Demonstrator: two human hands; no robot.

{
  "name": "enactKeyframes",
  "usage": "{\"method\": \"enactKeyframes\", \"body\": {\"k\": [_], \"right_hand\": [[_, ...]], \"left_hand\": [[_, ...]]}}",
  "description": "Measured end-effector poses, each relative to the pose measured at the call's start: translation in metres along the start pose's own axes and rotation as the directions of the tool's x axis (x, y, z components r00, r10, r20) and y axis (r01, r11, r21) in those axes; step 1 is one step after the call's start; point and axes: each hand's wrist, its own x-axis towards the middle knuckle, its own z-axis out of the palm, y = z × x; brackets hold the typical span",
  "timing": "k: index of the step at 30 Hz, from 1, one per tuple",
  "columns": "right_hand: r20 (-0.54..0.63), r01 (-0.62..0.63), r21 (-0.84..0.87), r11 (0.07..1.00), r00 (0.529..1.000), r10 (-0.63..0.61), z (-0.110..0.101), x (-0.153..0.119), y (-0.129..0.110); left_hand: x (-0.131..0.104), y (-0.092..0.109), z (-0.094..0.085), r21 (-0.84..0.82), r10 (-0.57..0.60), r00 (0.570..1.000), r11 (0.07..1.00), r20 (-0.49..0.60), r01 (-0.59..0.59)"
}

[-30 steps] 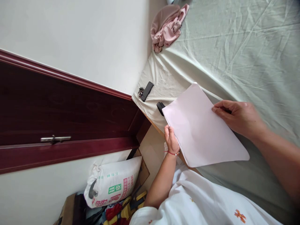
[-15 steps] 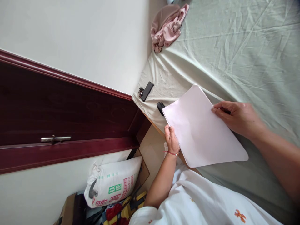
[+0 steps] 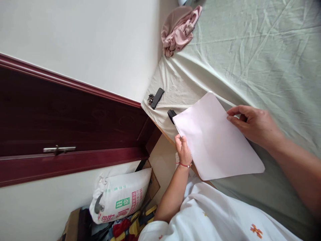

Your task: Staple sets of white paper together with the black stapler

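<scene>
At the bed's [image 3: 175,77] left corner, beside the wall [image 3: 100,40], keys [image 3: 150,99] and a slim black device [image 3: 157,98] are lying together. A second black object [image 3: 171,114] is sitting by the near edge, partly hidden by the white paper [image 3: 218,140], while a crumpled pink cloth [image 3: 179,31] is resting farther up along the wall side. The left hand [image 3: 184,152] is holding the paper's left side between its fingers, hardly moving. The paper is spreading over the bed's near edge, its lower right corner now edging slightly leftward. The right hand [image 3: 260,127] is parting its thumb and forefinger a little at the paper's right edge, leaving a narrow gap; whether they are gripping it, I cannot tell, so the left hand is probably giving the surer hold. The second black object is crowding the paper's left corner, while creased sheet is stretching broadly beyond the right hand, giving it more room.
</scene>
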Motion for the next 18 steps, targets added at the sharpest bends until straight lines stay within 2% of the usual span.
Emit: {"method": "enactKeyframes", "body": {"k": [2,4,8,10,12,15,16,17,18], "right_hand": [[-0.063,0.052,0.017,0.999,0.997,-0.051,0.0,0.0,0.0],[-0.067,0.081,0.033,0.996,0.995,-0.079,-0.002,-0.001,0.0],[0.127,0.078,0.105,0.991,0.988,-0.091,-0.008,-0.004,-0.005],[0.281,0.058,0.187,0.981,0.953,-0.11,-0.011,-0.006,-0.008],[0.483,-0.012,0.278,0.961,0.866,-0.129,-0.013,-0.007,-0.009],[0.761,-0.152,0.288,0.946,0.635,-0.129,-0.012,-0.009,-0.008],[0.812,-0.176,0.27,0.947,0.571,-0.125,-0.01,-0.009,-0.006],[0.842,-0.188,0.25,0.95,0.526,-0.117,-0.009,-0.01,-0.004],[0.855,-0.19,0.242,0.952,0.506,-0.116,-0.007,-0.01,-0.002]], "left_hand": [[0.001,0.005,-0.002,-0.058,-0.047,0.999,0.997,-0.009,0.046],[0.003,0.014,-0.005,-0.11,-0.09,0.995,0.99,-0.039,0.086],[0.017,0.039,-0.014,-0.139,-0.069,0.984,0.989,-0.164,0.046],[0.029,0.053,-0.018,-0.171,-0.042,0.97,0.985,-0.239,0.001],[0.041,0.065,-0.019,-0.223,-0.03,0.95,0.974,-0.31,-0.041],[0.053,0.082,-0.016,-0.272,-0.005,0.932,0.957,-0.362,-0.101],[0.054,0.087,-0.014,-0.287,0.004,0.932,0.951,-0.362,-0.115],[0.054,0.092,-0.011,-0.3,0.013,0.935,0.945,-0.354,-0.127],[0.052,0.096,-0.008,-0.31,0.022,0.94,0.941,-0.341,-0.134]]}}
